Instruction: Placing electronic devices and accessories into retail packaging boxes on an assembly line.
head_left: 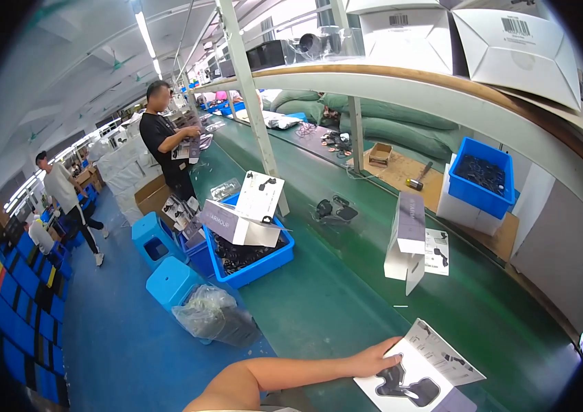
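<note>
"Where was the card?"

"At five o'clock in the view: a white folding card (411,371), opened above the green work surface (312,302), with a black device shape (424,393) on its face."

"And the grip?"

"The left hand (372,358) pinched the card's ten o'clock edge, thumb in front, fingers partly hidden behind. The right hand was out of view, so I couldn't tell its grip."

"What lay around?"

"Taking the card as the dial's centre, a purple-and-white carton (408,235) stood near twelve, beside a printed leaflet (438,252). A clear pack (334,210) lay at eleven. At ten, a blue tray (260,270) held black parts. Farther off, toward half past ten, a co-worker (161,134) stood holding printed pieces (192,147)."
</note>
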A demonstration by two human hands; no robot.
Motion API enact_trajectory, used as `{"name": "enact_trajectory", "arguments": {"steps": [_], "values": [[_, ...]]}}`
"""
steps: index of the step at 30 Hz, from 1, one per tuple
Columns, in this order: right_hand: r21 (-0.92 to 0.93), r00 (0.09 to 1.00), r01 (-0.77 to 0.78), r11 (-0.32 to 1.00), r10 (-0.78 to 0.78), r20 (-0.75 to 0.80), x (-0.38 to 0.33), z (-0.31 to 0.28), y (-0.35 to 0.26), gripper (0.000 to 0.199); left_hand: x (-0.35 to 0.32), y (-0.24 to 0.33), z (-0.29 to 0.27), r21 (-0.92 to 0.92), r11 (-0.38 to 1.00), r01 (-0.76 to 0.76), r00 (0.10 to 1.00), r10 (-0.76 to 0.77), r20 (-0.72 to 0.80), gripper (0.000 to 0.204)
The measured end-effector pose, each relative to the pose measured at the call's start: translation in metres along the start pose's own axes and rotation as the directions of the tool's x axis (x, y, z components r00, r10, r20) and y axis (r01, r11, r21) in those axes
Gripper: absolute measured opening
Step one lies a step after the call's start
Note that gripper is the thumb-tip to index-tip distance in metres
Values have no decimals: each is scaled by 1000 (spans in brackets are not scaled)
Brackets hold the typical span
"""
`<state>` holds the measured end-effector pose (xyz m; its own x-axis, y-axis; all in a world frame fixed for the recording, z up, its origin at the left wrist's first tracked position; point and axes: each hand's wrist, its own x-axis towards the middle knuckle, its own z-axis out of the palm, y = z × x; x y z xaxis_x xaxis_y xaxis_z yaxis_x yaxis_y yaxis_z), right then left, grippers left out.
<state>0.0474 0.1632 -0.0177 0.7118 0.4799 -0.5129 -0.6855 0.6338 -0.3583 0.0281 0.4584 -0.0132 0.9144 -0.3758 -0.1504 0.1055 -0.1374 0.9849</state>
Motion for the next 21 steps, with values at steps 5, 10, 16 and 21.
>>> {"name": "enact_trajectory", "arguments": {"steps": [5, 10, 16, 21], "values": [[4, 993, 37, 999, -37, -109, -27, -10, -12, 32, -5, 1, 3, -10, 999, -44, 996, 43, -76, 65], [46, 966, 160, 986, -147, -214, -77, 1, -21, 27, -3, -1, 21, 137, 985, -105, 985, 122, -123, 64], [32, 934, 227, 973, -208, -291, -116, -4, -31, 22, -5, -19, 24, -62, 997, -36, 989, 27, -143, 63], [-370, 836, 362, 855, -474, -276, -133, -21, -44, 20, 2, -14, 45, 50, 998, 26, 976, -15, -217, 62]]}}
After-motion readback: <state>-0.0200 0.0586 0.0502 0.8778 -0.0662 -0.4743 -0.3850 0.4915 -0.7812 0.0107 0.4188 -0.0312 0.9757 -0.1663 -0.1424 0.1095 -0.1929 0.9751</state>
